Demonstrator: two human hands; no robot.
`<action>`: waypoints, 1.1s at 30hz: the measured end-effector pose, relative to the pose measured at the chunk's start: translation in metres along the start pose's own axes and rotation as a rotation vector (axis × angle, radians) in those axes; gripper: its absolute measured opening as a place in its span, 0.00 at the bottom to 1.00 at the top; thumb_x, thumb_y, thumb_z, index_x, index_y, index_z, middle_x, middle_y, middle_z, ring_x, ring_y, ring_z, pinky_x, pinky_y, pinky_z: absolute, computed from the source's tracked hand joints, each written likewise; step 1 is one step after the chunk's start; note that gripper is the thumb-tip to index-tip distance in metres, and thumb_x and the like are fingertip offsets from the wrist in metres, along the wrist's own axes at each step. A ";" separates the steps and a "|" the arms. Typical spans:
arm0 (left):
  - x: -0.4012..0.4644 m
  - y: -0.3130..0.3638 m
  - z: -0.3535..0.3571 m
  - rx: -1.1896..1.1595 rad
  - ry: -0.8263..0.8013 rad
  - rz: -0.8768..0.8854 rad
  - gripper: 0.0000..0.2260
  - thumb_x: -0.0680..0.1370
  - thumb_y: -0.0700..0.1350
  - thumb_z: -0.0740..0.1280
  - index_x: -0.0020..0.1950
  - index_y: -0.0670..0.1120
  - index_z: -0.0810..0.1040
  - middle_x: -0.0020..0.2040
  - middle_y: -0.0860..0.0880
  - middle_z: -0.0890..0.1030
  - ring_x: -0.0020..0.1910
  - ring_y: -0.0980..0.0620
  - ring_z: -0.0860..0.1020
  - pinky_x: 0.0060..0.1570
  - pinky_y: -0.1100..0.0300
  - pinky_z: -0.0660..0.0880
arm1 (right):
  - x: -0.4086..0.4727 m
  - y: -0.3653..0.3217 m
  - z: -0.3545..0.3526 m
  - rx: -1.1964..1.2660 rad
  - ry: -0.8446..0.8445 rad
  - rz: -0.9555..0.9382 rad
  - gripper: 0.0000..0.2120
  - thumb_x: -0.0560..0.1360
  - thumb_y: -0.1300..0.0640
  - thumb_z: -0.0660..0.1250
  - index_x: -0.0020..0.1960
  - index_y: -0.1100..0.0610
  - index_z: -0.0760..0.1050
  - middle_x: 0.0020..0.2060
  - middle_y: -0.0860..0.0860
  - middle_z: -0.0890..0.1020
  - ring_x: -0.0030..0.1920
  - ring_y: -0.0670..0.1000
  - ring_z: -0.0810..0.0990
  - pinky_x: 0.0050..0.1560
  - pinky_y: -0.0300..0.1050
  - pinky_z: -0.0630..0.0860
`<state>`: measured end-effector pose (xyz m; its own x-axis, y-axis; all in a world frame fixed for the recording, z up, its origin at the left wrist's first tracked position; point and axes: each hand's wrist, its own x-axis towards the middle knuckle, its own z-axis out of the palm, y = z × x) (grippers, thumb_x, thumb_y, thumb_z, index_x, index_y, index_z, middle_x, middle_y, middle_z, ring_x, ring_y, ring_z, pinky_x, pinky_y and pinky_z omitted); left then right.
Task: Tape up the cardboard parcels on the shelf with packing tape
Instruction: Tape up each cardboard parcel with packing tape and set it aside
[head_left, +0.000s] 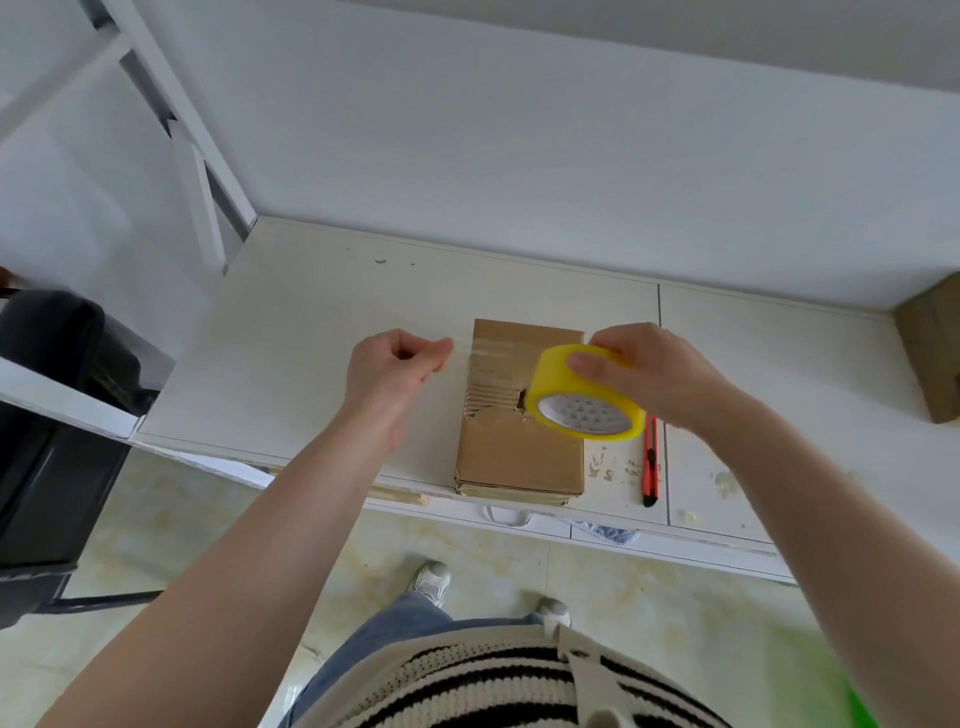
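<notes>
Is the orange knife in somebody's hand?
No, the orange knife lies on the shelf beside the cardboard parcel.

A cardboard parcel (519, 452) lay on the shelf (311, 332), at its near edge, slightly overhanging it. Above the parcel's 2 o'clock corner the right hand (654, 374) held a roll of packing tape (584, 392) clear of the surface. At the parcel's 10 o'clock the left hand (400, 374) hung over bare shelf, its fingers (441, 347) pinching the free end of the tape strip (488, 349), which ran across above the parcel's far part toward the roll. A utility knife (650, 462) lay on the shelf just beside the parcel at 3 o'clock, lengthwise with it. Another cardboard box (932, 353) sat well apart toward 2 o'clock, against the back wall (519, 156).
</notes>
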<state>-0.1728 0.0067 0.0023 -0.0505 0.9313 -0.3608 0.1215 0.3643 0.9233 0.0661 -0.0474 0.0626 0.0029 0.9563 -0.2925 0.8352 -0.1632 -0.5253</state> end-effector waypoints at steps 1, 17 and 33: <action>0.002 -0.003 -0.003 -0.003 -0.005 -0.011 0.12 0.73 0.42 0.76 0.34 0.44 0.76 0.34 0.48 0.77 0.32 0.55 0.72 0.44 0.62 0.71 | -0.001 0.004 -0.005 -0.024 0.015 0.022 0.19 0.76 0.39 0.63 0.36 0.53 0.74 0.32 0.49 0.76 0.36 0.50 0.75 0.36 0.46 0.69; 0.014 -0.058 0.031 0.097 0.009 -0.119 0.10 0.76 0.44 0.73 0.39 0.44 0.76 0.35 0.49 0.79 0.33 0.54 0.74 0.37 0.61 0.71 | 0.020 0.026 0.017 -0.239 0.055 0.176 0.21 0.75 0.33 0.61 0.39 0.50 0.75 0.33 0.45 0.75 0.37 0.48 0.75 0.37 0.43 0.68; 0.019 -0.081 0.029 0.777 0.067 0.402 0.11 0.81 0.49 0.65 0.44 0.43 0.77 0.47 0.45 0.70 0.44 0.45 0.68 0.44 0.56 0.65 | 0.026 0.029 0.023 -0.308 0.086 0.171 0.23 0.76 0.33 0.60 0.45 0.52 0.78 0.36 0.47 0.78 0.38 0.49 0.77 0.39 0.43 0.71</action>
<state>-0.1552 -0.0046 -0.0830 0.0862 0.9963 0.0040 0.7822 -0.0702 0.6191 0.0775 -0.0325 0.0216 0.1920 0.9407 -0.2797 0.9452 -0.2539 -0.2050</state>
